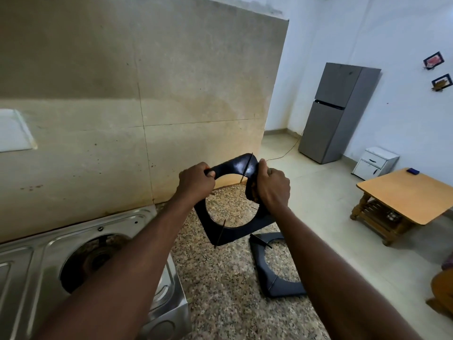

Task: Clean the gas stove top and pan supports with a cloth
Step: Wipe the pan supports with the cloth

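Now both arms are reaching straight forward, side by side, above the counter. The left hand (pixel 196 181) is curling its fingers round the upper left edge of a black pan support (pixel 235 233), holding it tilted up off the speckled granite countertop (pixel 220 285). The right hand (pixel 273 187) is gripping a dark cloth (pixel 251 190) and pressing it onto the support's right edge. A second pan support (pixel 278 288) is lying flat on the granite nearby. The steel gas stove (pixel 49 246) is sitting at lower left against the beige tiled wall (pixel 147 94). Beyond, a grey fridge (pixel 335 114), a small white cabinet (pixel 375 163) and a wooden table (pixel 411 192) are standing in the room.
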